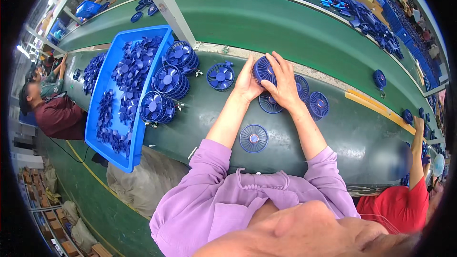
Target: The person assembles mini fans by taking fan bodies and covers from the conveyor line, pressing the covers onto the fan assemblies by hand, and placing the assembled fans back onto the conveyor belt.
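Between my two hands is a round dark blue fan head [263, 70] with a ribbed grille facing up. My left hand [247, 82] cups its left side, and my right hand [285, 82] wraps over its right side with the fingers on the rim. Under and beside my right hand lie several round blue fan grilles, among them one grille [270, 103] partly covered by the hand and another grille [319, 104] at its right. A single grille [253, 138] lies nearer to me. Left of my left hand sits an open fan housing [220, 76] with blades showing.
Stacked fan housings [167, 81] with blades stand beside a blue tray [128, 164] of loose fan blades. Beyond a pale ledge runs a green conveyor belt [266, 19], with a small fan [379, 79] on it. Co-workers sit at left and right, one in a red sleeve [397, 204].
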A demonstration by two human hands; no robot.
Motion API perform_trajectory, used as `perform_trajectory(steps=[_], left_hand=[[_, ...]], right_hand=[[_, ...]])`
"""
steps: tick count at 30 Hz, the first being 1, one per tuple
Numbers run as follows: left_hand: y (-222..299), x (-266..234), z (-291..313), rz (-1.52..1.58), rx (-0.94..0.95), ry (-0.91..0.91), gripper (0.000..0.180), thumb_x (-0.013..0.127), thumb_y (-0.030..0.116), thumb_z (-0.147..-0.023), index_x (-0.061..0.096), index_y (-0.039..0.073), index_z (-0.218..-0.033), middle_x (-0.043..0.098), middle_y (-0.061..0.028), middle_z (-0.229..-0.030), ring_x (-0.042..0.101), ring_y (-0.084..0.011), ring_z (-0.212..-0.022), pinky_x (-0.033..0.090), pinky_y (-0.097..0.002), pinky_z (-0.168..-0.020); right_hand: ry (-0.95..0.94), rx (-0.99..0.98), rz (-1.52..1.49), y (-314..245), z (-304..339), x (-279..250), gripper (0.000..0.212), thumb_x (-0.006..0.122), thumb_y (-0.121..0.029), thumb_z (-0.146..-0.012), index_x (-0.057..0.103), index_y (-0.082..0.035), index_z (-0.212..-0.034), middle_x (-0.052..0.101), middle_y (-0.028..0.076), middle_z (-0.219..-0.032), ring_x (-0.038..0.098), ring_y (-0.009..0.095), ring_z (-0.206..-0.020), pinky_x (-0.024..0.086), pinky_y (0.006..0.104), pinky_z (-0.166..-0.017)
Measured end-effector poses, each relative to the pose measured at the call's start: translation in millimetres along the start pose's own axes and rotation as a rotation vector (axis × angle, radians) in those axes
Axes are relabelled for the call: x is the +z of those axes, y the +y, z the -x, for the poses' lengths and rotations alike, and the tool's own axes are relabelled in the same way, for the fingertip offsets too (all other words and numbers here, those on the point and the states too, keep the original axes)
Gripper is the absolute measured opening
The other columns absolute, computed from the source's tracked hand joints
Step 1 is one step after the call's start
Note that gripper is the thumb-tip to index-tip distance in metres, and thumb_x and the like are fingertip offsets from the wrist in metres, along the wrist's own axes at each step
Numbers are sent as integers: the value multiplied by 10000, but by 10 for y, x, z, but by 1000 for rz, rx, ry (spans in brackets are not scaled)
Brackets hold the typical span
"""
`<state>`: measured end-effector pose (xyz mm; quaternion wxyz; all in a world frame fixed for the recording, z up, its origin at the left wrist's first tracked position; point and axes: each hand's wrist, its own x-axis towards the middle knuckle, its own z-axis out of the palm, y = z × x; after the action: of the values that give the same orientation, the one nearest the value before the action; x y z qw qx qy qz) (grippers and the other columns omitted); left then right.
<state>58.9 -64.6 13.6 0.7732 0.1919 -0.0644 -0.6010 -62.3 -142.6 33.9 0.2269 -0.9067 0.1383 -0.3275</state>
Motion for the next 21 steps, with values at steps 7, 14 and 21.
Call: perform_trajectory(steps=[7,14,21], left_hand=[[-202,111,-10,-267,505,148,251,423,327,-1008,542,116,-1074,571,-31,-1013,580,-137,-921,498,-305,-819],[-228,349,31,-468,718,169,246,401,303,-1018,496,98,-1116,519,-28,-1063,551,-115,-944,473,-285,-834],[-351,444,81,-467,717,190,256,353,278,-1029,494,85,-1121,505,-30,-1072,525,-127,-972,442,-292,-877]], right_hand=[[50,79,-354,35,44,271,899,490,-655,-846,273,5,-1416,340,270,-1418,353,407,-1324,302,445,-1085],[-11,43,-580,-16,-83,76,879,465,-633,-878,230,0,-1440,293,239,-1455,314,361,-1359,280,419,-1097],[-97,-22,-483,53,-115,-81,878,396,-655,-884,196,-22,-1459,308,216,-1460,319,340,-1360,260,416,-1103]])
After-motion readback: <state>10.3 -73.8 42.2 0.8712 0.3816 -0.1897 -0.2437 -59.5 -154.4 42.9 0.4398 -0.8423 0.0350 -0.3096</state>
